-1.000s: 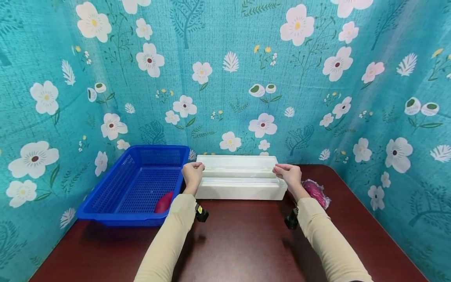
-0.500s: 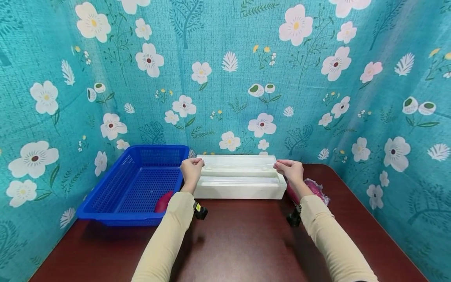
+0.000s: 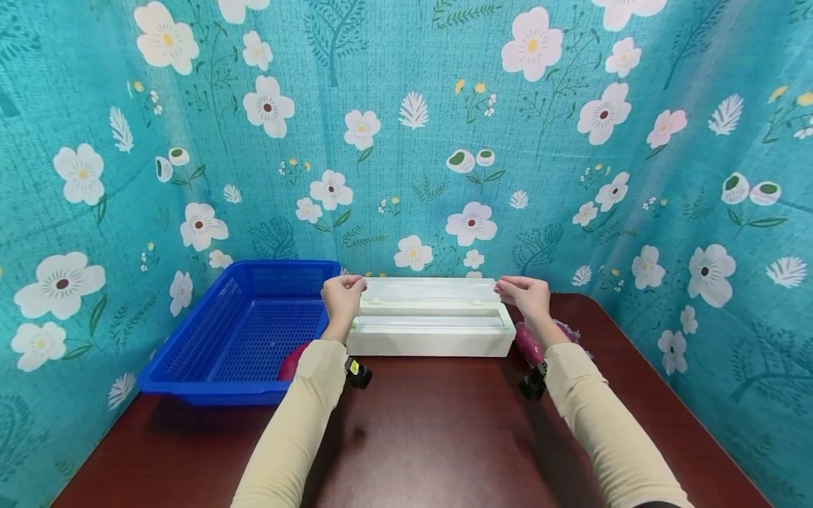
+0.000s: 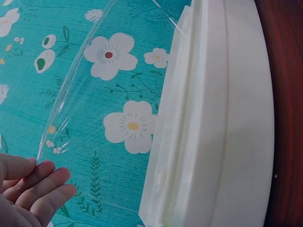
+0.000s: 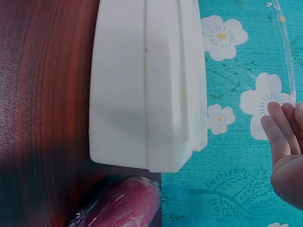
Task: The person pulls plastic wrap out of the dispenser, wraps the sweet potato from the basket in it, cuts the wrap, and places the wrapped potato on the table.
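Left hand: The left hand (image 3: pixel 343 303) pinched one end of the film edge between thumb and index finger, other fingers loosely bent; it hung near the far left end of the box.
Right hand: The right hand (image 3: pixel 530 300) pinched the other end of that edge, above the far right end of the box; its thumb was mostly out of the right wrist view.
Film: The clear film (image 4: pixel 63 92) was stretched between both hands, up off the far side of the box; its gathered edge ran from hand to hand, and the curtain pattern showed through.
Box: The long white box (image 3: pixel 432 344) sat on the far part of the tabletop (image 3: pixel 419 430), between the two forearms, long side facing near.
Wrapped item: The pink wrapped item (image 5: pixel 125 203) lay on the tabletop just right of the box, partly behind the right forearm, its clear wrap crinkled.
Basket: The blue basket (image 3: pixel 209 389) stood left of the box.
Red item: The red item (image 3: pixel 293 362) lay in its near right corner, partly hidden by the left sleeve (image 3: pixel 286 423).
Curtain: The teal floral curtain (image 3: pixel 394 162) hung along the far, left and right sides.
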Tool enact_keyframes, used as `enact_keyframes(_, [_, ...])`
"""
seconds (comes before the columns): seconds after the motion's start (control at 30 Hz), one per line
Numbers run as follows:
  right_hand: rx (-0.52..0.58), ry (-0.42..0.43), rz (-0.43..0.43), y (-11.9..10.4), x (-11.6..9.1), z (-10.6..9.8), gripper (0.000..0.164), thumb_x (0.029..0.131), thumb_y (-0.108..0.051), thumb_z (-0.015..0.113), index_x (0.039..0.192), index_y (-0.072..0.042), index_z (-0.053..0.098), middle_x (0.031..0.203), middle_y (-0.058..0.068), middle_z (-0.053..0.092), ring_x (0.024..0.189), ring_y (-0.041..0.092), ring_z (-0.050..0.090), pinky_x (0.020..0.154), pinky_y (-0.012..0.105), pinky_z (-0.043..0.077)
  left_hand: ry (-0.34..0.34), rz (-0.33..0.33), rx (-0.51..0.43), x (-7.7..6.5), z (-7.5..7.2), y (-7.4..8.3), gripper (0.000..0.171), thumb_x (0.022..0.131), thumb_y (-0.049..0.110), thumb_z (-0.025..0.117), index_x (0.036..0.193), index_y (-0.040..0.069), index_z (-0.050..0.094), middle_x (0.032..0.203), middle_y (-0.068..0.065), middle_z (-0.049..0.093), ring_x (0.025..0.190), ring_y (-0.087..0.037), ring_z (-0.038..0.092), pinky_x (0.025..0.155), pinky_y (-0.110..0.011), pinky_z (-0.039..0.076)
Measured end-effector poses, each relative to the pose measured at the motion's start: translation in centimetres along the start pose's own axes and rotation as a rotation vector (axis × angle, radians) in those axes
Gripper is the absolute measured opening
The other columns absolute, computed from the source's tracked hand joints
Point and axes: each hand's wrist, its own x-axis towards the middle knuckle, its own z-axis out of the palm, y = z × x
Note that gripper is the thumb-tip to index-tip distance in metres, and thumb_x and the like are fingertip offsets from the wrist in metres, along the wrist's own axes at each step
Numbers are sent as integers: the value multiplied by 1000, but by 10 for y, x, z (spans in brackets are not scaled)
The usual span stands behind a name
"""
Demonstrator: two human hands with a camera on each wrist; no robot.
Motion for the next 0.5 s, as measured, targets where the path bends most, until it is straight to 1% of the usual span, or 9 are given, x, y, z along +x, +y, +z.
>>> enact_keyframes(0.03, [-27, 10, -4, -6, -3, 3, 29, 78, -15, 68, 102, 1, 66, 90, 14, 66, 78, 19, 65, 70, 33, 50, 4, 0, -1, 0, 0, 1, 14, 82, 8, 63, 88, -2, 70, 81, -14, 67, 75, -24, 64, 68, -36, 49])
enact_keyframes(0.1, [-39, 18, -25, -14, -9, 6, 30, 78, -15, 67, 102, 3, 65, 87, 12, 67, 74, 16, 65, 69, 33, 50, 10, -1, -5, 1, 0, 4, 14, 81, 8, 63, 88, -2, 70, 81, -14, 67, 75, -24, 64, 67, -36, 49])
enact_keyframes(0.13, [-66, 30, -19, -27, -18, 12, 32, 80, -16, 66, 104, 4, 64, 88, 12, 67, 75, 15, 65, 71, 33, 50, 12, 0, -6, 1, 0, 5, 14, 81, 8, 64, 88, -2, 70, 80, -14, 67, 75, -24, 64, 67, -36, 49])
enact_keyframes(0.17, [-77, 40, -16, -33, -22, 15, 32, 81, -15, 65, 106, 5, 63, 88, 12, 67, 75, 14, 65, 72, 33, 49, 14, 0, -11, 2, 0, 6, 13, 81, 8, 64, 88, -2, 70, 80, -14, 67, 75, -24, 64, 67, -36, 50])
enact_keyframes(0.2, [-103, 66, 1, -44, -29, 20, 35, 82, -15, 63, 108, 8, 60, 89, 13, 67, 76, 15, 65, 73, 33, 49, 13, -2, -20, 2, 0, 7, 13, 81, 7, 64, 88, -2, 70, 80, -15, 67, 75, -25, 64, 67, -35, 50])
enact_keyframes(0.27, [-107, 92, 20, -50, -31, 22, 34, 83, -13, 62, 109, 9, 59, 91, 15, 66, 78, 17, 65, 74, 32, 48, 14, -6, -31, 3, 0, 9, 13, 81, 7, 64, 87, -2, 70, 80, -14, 67, 75, -25, 65, 66, -34, 50])
enact_keyframes(0.37, [-107, 102, 32, -47, -24, 19, 33, 82, -15, 63, 107, 6, 61, 93, 16, 65, 81, 20, 65, 74, 32, 49, 20, -2, -48, 5, 0, 12, 13, 81, 7, 64, 87, -2, 70, 80, -14, 67, 73, -24, 65, 63, -32, 50])
enact_keyframes(0.4, [-55, 77, -7, -33, -11, 12, 30, 80, -16, 66, 103, 3, 65, 89, 14, 67, 77, 18, 65, 70, 29, 50, 23, -1, -50, 5, 0, 13, 13, 81, 7, 64, 87, -2, 70, 80, -14, 67, 73, -24, 65, 63, -31, 50])
enact_keyframes(0.5, [-54, 58, -23, -25, 0, 6, 30, 77, -20, 68, 101, -2, 67, 89, 13, 67, 78, 18, 65, 71, 30, 50, 30, 4, -53, 7, 0, 16, 13, 81, 8, 64, 87, -1, 70, 80, -14, 67, 72, -23, 65, 62, -30, 50])
